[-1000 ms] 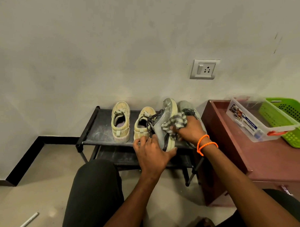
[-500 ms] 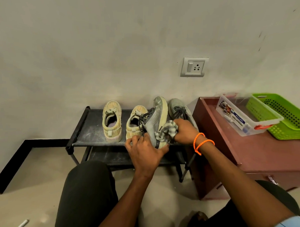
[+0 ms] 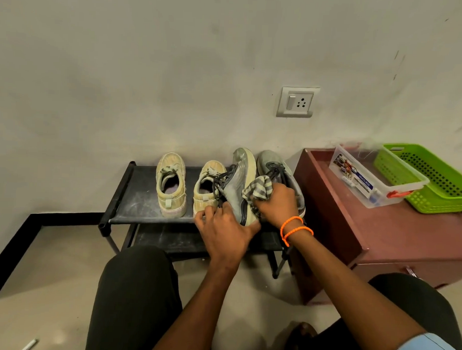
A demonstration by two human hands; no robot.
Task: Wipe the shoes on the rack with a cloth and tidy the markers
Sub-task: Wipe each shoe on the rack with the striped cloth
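- On the top shelf of the black shoe rack [image 3: 135, 195], against the wall, four shoes are being kept: two beige sneakers [image 3: 171, 184] on the left side and two grey sneakers on the right side.
- One grey sneaker [image 3: 238, 187] is being tilted on its side, with the sole turned to the right, and its heel is being gripped by the left hand [image 3: 224, 232], whose fingers are curled around it.
- A striped grey-and-white cloth [image 3: 259, 189] is being clutched in the right hand [image 3: 276, 202] and is being pressed against the sole side of the tilted sneaker.
- The second grey sneaker [image 3: 275, 163] is being left flat on the shelf, just behind the right hand and partly hidden by it.
- Two orange bracelets [image 3: 296, 228] are being worn on the right wrist.
- Beside the rack, on the right, a clear plastic box [image 3: 368, 179] is being kept on a dark red cabinet [image 3: 395, 233]; on its blue label the words "MULTI BOX" are being shown, and the small items inside cannot be told clearly.
- A green perforated basket [image 3: 434, 182] is being kept just beside the box, touching it.
- A switch and socket plate [image 3: 297, 101] is being shown on the wall above the shoes.
- A white stick-like object [image 3: 30, 345] is being seen on the floor at the lower left; whether it is a marker cannot be told.
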